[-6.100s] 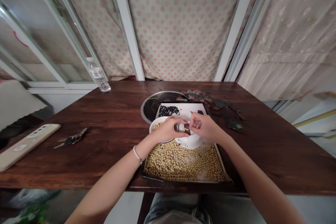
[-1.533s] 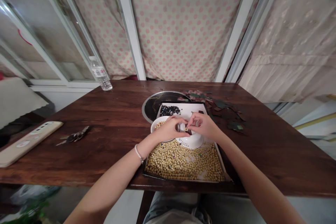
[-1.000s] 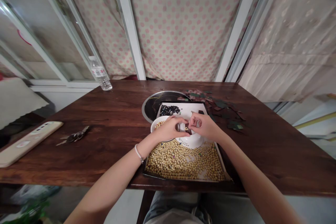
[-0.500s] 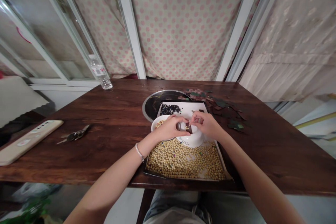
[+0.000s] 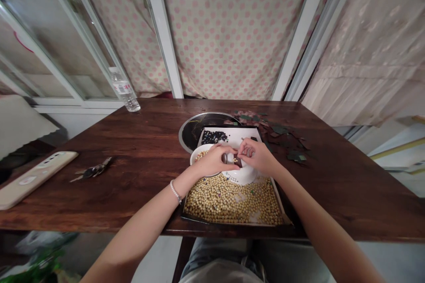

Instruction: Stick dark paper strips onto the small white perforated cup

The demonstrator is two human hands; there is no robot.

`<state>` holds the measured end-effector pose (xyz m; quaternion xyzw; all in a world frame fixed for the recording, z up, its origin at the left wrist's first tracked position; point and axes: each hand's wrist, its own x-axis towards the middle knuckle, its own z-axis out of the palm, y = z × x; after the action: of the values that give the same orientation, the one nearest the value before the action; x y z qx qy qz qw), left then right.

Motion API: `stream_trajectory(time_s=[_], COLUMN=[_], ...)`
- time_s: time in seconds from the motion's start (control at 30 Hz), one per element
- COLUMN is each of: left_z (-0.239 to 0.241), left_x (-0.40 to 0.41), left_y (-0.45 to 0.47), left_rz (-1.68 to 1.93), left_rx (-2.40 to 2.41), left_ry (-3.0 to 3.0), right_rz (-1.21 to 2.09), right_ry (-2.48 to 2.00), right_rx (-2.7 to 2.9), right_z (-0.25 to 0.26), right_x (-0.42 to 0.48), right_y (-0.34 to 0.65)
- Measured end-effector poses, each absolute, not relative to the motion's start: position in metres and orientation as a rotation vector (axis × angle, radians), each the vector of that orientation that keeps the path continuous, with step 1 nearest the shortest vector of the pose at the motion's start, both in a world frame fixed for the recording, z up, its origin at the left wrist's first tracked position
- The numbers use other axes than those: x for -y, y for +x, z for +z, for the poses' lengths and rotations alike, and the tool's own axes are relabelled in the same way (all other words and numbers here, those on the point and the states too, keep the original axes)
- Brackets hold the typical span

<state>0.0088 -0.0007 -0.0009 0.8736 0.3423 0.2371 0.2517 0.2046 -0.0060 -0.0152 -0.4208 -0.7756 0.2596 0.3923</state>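
My left hand (image 5: 212, 162) holds a small dark brown piece (image 5: 237, 162) between thumb and fingers; a few pale yellow beads show on it. My right hand (image 5: 257, 158) pinches close to the piece's upper edge, fingers pressed together; what lies between its fingertips is too small to make out. Below the hands is a white bowl (image 5: 241, 178) with a dotted pattern. Beside it, partly under my left hand, a white bowl (image 5: 194, 155) contains yellowish beads. Both stand in a shallow dark-edged tray (image 5: 262, 223) with many yellowish beads (image 5: 219, 205) spread at its near end.
Black beads (image 5: 214, 136) lie at the tray's far left. Behind it is a round dark plate (image 5: 187, 135). Dark green and brown scraps (image 5: 279, 129) are scattered at right. Keys (image 5: 93, 170), a phone (image 5: 36, 179) and a water bottle (image 5: 124, 90) are at left on the wooden table (image 5: 139, 150).
The camera view has shifted slightly. Both hands stay over the bowls with the brown piece, and my right fingertips have moved slightly left beside it.
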Motion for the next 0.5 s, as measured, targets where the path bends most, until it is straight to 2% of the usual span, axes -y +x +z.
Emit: stream_trajectory(time_s=[0.17, 0.33, 0.5], left_z=[-0.002, -0.004, -0.002], left_x=[0.0, -0.003, -0.002], left_y=[0.009, 0.006, 0.004], left_rz=[0.635, 0.626, 0.606], left_rx=[-0.927, -0.933, -0.968], left_ry=[2.388, 2.384, 2.342], right_rz=[0.823, 0.829, 1.043], right_ry=[-1.035, -1.048, -1.018], right_rx=[1.843, 1.867, 1.914], right_z=[-0.02, -0.017, -0.008], right_x=[0.002, 0.006, 0.013], right_y=[0.204, 0.203, 0.203])
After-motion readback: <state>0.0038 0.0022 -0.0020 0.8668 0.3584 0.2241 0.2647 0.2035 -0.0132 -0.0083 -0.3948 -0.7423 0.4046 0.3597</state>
